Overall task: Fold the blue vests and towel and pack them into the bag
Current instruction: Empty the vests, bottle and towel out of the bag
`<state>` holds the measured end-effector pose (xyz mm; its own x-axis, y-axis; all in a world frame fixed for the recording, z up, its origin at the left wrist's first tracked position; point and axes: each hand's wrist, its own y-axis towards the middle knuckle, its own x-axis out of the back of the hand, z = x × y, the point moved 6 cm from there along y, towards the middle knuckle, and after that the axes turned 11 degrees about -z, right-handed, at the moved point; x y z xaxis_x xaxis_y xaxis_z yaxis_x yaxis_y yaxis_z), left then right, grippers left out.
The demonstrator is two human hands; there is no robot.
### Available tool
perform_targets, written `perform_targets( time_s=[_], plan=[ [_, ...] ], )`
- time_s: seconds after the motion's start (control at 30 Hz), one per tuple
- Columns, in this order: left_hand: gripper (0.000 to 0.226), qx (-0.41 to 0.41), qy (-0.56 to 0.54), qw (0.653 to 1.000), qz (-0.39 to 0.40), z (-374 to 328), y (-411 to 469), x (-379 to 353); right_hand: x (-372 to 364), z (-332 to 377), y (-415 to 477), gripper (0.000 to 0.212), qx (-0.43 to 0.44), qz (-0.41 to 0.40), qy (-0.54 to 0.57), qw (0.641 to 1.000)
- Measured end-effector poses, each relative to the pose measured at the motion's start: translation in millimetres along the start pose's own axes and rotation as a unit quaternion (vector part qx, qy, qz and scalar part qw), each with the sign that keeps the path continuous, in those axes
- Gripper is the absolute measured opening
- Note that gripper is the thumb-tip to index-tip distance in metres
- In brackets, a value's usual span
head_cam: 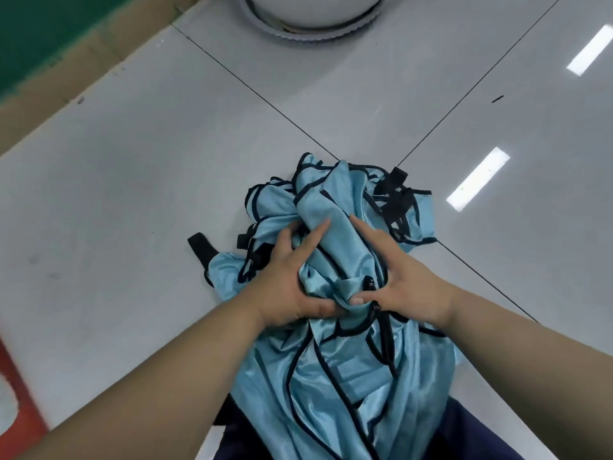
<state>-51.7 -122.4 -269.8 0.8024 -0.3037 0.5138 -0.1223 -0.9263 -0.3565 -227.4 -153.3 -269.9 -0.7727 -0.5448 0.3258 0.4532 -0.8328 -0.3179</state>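
Two hands, mine, are sunk into one crumpled heap of blue vests [331,376]. The heap lies on the grey floor tiles [166,161] right in front of me, and its near end trails down toward my lap.

The cloth is thin, pale sky-blue and glossy like satin, catching the light in soft ridges. Narrow black piping [300,353] edges every hem, looping and crossing through the pile. A flat black webbing strap [199,247] sticks out at the left, and more black strapping [398,180] tangles at the far right edge.

My left hand [288,287] grips a bunch of the fabric. The forefinger [315,237] lies long over a fold, the other fingers dig into the cloth, and the thumb is pressed in from the near side. My right hand [404,283] mirrors it, forefinger stretched forward and thumb tip pushed into a crease, so a thick roll of cloth is gathered between the two hands.

Dark navy cloth [464,426] shows under the near end of the heap; I cannot tell what it is.

The tiles are smooth and shiny, split by thin dark joints, with bright strips of reflected light [477,179]. A round white object [315,11] on a scalloped base stands at the far edge. A green band [39,34] runs along the far left.
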Motion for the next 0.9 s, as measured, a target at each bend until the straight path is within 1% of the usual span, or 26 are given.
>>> perform_targets(
  time_s=[0.1,0.27,0.37,0.5,0.73,0.8,0.9],
  plan=[
    [0.118,-0.003,-0.022,1.000,-0.013,6.7,5.0,6.9,-7.8,5.2,2.8,0.106,0.009,-0.001,0.035,0.999],
    [0.109,-0.013,-0.090,0.995,-0.035,3.6,0.2,13.7,-14.5,13.4,4.7,0.111,0.015,-0.029,0.059,0.998],
    [0.107,-0.028,-0.105,0.993,-0.051,1.2,-6.4,21.9,-16.5,24.7,2.0,0.111,0.015,-0.040,0.087,0.995],
    [0.107,-0.023,-0.142,0.987,-0.070,-4.3,-15.5,35.4,-17.8,46.8,3.4,0.107,0.024,-0.045,0.105,0.993],
    [0.097,-0.028,-0.177,0.977,-0.114,-34.1,-33.0,76.3,-16.1,100.7,4.2,0.102,0.020,-0.038,0.135,0.990],
    [0.101,-0.037,-0.183,0.974,-0.128,-50.2,-41.9,90.9,-12.6,120.4,1.8,0.102,0.024,-0.041,0.135,0.990],
    [0.110,-0.038,-0.198,0.970,-0.138,-77.2,-62.2,112.0,-8.3,155.9,-7.9,0.106,0.029,-0.039,0.141,0.989]
  ],
)
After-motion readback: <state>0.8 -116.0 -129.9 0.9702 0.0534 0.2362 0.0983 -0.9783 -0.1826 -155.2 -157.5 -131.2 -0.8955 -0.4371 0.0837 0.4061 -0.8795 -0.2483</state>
